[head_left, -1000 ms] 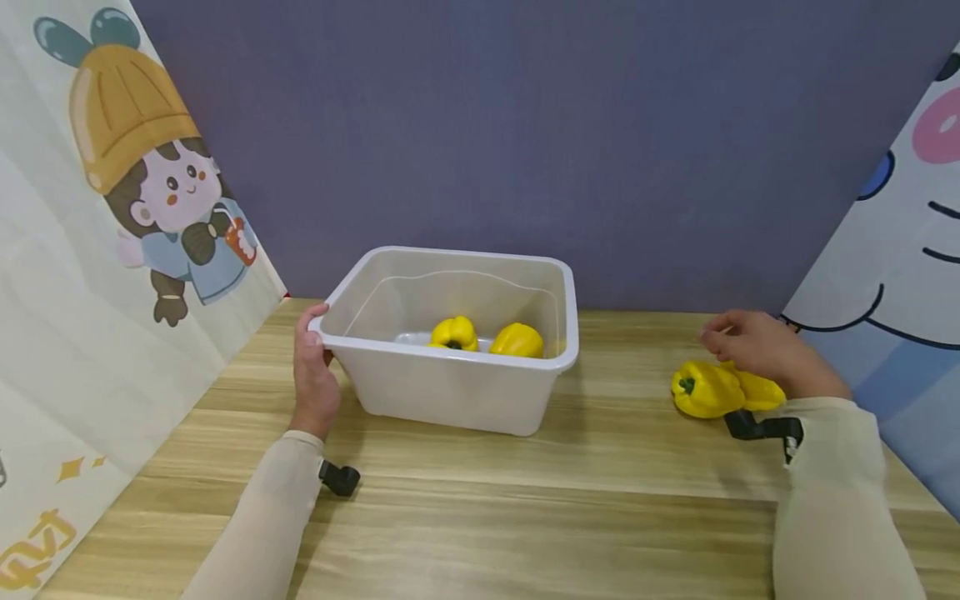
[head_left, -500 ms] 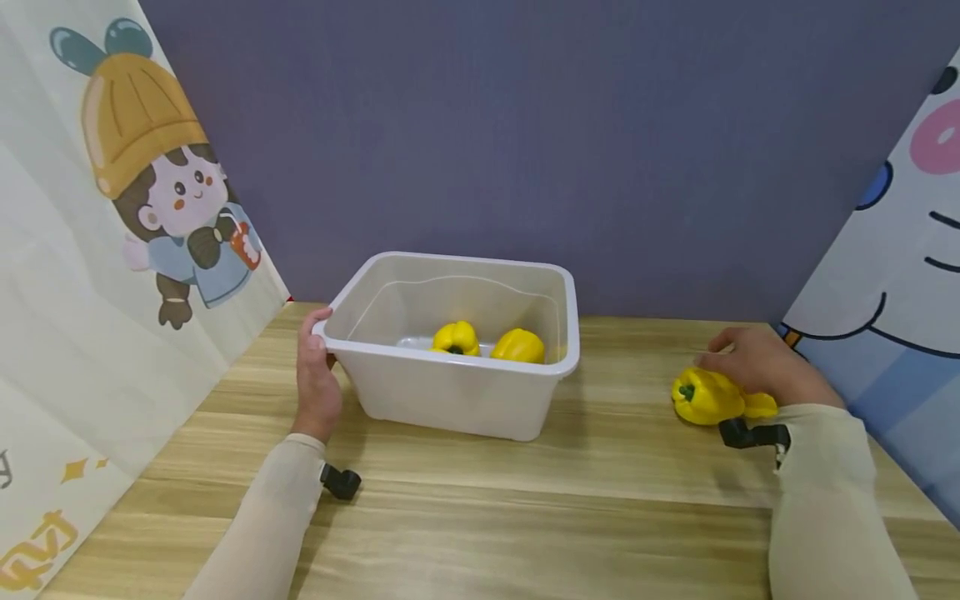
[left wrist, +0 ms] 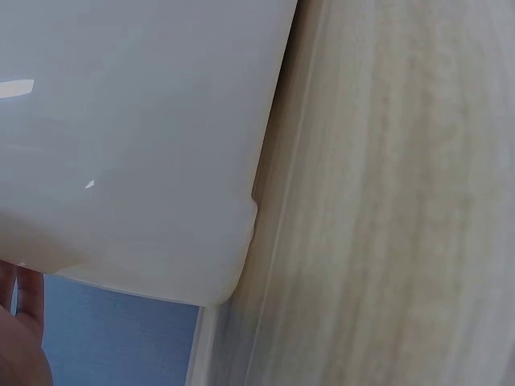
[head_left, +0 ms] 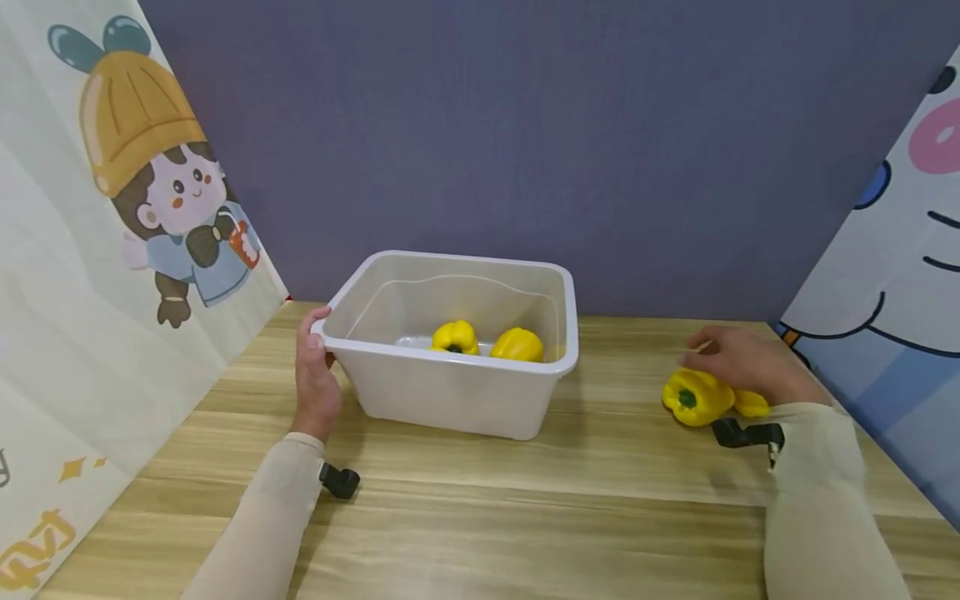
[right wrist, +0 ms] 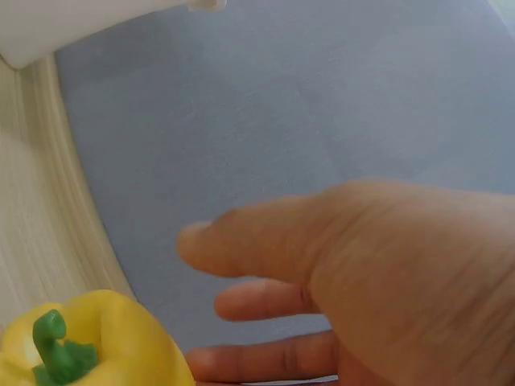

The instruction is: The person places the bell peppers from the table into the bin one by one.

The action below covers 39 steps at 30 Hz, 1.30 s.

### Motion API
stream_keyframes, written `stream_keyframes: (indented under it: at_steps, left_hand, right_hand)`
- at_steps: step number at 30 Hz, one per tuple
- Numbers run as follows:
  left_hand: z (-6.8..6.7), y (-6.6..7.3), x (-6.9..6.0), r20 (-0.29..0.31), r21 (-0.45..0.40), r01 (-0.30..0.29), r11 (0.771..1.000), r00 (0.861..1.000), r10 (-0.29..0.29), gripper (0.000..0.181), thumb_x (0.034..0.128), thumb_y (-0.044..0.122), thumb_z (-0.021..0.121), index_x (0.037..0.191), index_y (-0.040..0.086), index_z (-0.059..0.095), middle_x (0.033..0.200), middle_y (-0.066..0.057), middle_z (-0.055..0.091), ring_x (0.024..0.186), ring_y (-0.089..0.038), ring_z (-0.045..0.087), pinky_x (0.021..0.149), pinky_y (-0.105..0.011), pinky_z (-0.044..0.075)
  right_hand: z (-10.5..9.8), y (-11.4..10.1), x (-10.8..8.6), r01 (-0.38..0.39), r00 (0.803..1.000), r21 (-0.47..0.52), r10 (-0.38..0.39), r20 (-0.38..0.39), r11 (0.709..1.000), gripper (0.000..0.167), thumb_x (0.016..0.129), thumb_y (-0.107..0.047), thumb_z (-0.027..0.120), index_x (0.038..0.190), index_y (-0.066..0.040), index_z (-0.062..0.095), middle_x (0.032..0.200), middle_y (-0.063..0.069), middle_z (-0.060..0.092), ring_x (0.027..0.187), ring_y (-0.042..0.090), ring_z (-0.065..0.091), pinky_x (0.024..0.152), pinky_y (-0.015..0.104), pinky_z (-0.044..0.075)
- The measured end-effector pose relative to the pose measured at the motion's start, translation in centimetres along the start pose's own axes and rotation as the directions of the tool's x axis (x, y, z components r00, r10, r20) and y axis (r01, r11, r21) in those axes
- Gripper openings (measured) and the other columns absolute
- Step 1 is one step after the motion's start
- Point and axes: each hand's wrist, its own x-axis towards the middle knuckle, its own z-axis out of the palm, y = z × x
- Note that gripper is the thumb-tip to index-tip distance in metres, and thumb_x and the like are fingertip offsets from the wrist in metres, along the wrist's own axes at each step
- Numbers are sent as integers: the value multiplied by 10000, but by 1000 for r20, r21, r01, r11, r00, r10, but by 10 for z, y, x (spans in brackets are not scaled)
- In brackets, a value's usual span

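One grey-blue panel [head_left: 480, 125] at the back, wood-grain table [head_left: 465, 533] in front of it. Bin [head_left: 450, 392] upright on the table, left of middle, close to the panel.

Left hand [head_left: 315, 375]: gripping the bin's rim at its left end near the front corner, thumb over the edge; likely steadying it. Right hand [head_left: 750, 362]: well right of the bin, over the loose pepper [head_left: 697, 398]; fingers and thumb extended and apart in the right wrist view, nothing gripped. Fingertip contact with the pepper: cannot tell.

Progress, judged by where the peppers lie: two in, one or more out, so perhaps half done or slightly past. In: left pepper [head_left: 456, 336] near the bin's middle, right pepper [head_left: 517, 344] nearer its right wall, small gap between, lower parts hidden by the front wall. Out: loose pepper, on the table on its side, well apart from the bin, not picked up yet. Also out: yellow piece [head_left: 752, 404] just beside it, partly under the hand; probably another pepper, too covered to confirm, so final count uncertain.

Smallest: green stem [right wrist: 60, 354] on the loose pepper, plain in the right wrist view, no finger on it.
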Motion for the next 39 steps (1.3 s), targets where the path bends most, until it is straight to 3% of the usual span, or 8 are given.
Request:
stream_keyframes:
  at_steps: [4, 9, 15, 24, 33, 39]
  left_hand:
    - [-8, 1, 0, 8, -23, -3, 1000, 1000, 3, 500, 1055, 304, 267, 1419, 14, 449, 1208, -153, 528, 1032, -266, 520, 847, -287, 397]
    - [-17, 4, -1, 25, -44, -1, 999, 1000, 2, 484, 1056, 322, 281, 1415, 57, 469, 1222, -151, 527, 1039, -268, 518, 851, -285, 395]
    - [-18, 4, -1, 23, -50, 8, 999, 1000, -6, 488, 1051, 384, 304, 1406, 106, 489, 1216, -194, 525, 1029, -286, 513, 840, -306, 389]
    - [-17, 7, -2, 38, -52, 12, 999, 999, -10, 524, 1054, 369, 280, 1427, 39, 445, 1212, -179, 513, 1044, -278, 504, 846, -312, 380]
    - [-9, 2, -1, 15, -42, -1, 999, 1000, 2, 522, 1054, 336, 287, 1430, 2, 429, 1202, -196, 516, 1020, -271, 513, 821, -301, 386]
    - [-2, -1, 0, 13, -9, -2, 1000, 1000, 2, 526, 1055, 325, 271, 1442, 0, 415, 1209, -192, 520, 1025, -280, 514, 836, -300, 389]
  right_hand:
    - [7, -6, -11, 16, 1000, 73, -17, 24, 997, 755, 956, -513, 597, 1392, 86, 452, 1307, 372, 532, 1136, 504, 552, 873, 579, 492]
    - [14, -12, -27, -2, 999, 65, -1, 44, 998, 731, 943, -457, 647, 1368, 109, 463, 1281, 384, 538, 1139, 514, 547, 873, 560, 505]
    - [15, -12, -24, -5, 998, 17, 4, 55, 1000, 778, 913, -480, 674, 1361, 125, 478, 1273, 387, 538, 1132, 515, 547, 854, 545, 518]
    - [17, -11, -25, 2, 997, 11, -3, 76, 1000, 820, 903, -506, 670, 1341, 164, 490, 1317, 387, 508, 1161, 533, 514, 900, 573, 483]
    - [16, 1, -5, -19, 994, 8, 18, 109, 1000, 906, 894, -584, 644, 1389, 148, 445, 1365, 404, 452, 1181, 550, 479, 913, 610, 453]
    - [15, 9, 9, 6, 994, 16, -8, 113, 1000, 899, 895, -580, 647, 1397, 136, 443, 1373, 406, 440, 1180, 542, 479, 898, 600, 464]
